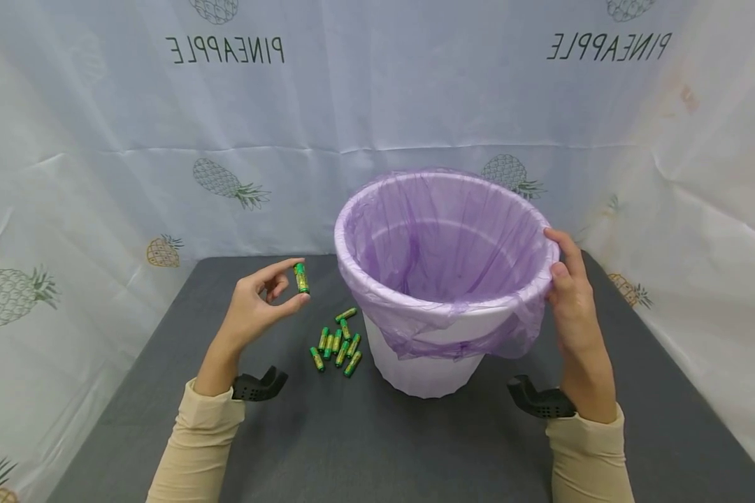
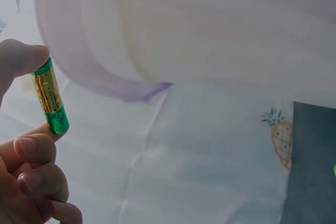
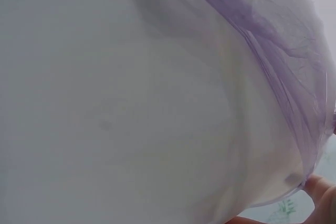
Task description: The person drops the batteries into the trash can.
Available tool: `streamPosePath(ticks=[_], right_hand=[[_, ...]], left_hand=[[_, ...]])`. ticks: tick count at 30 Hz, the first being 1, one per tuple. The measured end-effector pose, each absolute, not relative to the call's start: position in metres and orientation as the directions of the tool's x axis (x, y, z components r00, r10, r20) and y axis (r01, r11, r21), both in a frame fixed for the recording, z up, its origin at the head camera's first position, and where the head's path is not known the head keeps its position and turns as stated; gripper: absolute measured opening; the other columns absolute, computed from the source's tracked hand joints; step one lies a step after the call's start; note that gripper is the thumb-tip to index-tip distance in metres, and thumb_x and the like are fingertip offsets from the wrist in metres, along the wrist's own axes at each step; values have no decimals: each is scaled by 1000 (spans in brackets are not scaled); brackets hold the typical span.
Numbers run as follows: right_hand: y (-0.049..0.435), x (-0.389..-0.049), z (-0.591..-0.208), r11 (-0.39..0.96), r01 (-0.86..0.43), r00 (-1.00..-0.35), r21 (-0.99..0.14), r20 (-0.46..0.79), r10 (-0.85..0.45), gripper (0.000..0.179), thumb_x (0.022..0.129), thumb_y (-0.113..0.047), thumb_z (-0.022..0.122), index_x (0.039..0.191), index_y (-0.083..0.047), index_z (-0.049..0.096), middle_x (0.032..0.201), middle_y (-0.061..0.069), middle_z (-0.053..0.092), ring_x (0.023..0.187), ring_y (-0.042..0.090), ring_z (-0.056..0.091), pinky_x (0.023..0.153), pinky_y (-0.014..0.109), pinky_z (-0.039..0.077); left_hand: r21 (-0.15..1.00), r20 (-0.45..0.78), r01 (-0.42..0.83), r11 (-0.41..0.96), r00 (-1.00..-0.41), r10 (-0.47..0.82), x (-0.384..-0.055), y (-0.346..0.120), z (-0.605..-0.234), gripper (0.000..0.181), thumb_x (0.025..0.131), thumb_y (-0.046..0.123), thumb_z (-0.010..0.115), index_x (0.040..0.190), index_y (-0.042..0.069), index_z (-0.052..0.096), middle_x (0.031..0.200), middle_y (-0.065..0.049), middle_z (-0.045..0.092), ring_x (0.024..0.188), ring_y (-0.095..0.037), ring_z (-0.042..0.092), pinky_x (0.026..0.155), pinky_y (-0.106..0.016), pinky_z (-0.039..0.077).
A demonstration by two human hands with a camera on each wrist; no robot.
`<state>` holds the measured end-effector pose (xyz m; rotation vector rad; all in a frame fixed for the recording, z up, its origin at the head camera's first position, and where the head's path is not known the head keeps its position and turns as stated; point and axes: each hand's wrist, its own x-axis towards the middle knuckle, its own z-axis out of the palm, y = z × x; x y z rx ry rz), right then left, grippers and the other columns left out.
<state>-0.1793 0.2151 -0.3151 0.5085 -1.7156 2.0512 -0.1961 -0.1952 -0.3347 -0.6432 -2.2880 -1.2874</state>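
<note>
Between thumb and index finger, my left hand (image 1: 260, 300) pinches a green and gold battery (image 1: 301, 278) by its two ends, up in the air left of the bin. The left wrist view shows the same battery (image 2: 49, 97) close up, the other fingers curled below it. My right hand (image 1: 572, 300) grips the right rim of a white bin (image 1: 421, 370), thumb and fingers on the edge. A thin purple bag (image 1: 453, 258) lines the bin and folds over its rim. Several more batteries (image 1: 338, 342) lie in a loose group on the table, left of the bin's base.
A dark grey cloth covers the table (image 1: 415, 454). Behind it and at both sides hangs a white curtain (image 1: 327, 105) printed with pineapples. Black wrist mounts (image 1: 261, 384) sit on both forearms.
</note>
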Motion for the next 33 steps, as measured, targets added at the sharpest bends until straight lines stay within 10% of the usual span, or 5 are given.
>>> streamPosePath(ticks=[33], right_hand=[[227, -186, -318, -167, -622, -767, -765, 638, -65, 45, 99, -33, 53, 140, -18, 44, 90, -4, 48, 74, 5, 47, 62, 17, 39]], left_hand=[[589, 703, 728, 352, -676, 222, -202, -168, -283, 47, 73, -6, 73, 119, 0, 66, 67, 2, 34, 61, -6, 30, 57, -26, 24]])
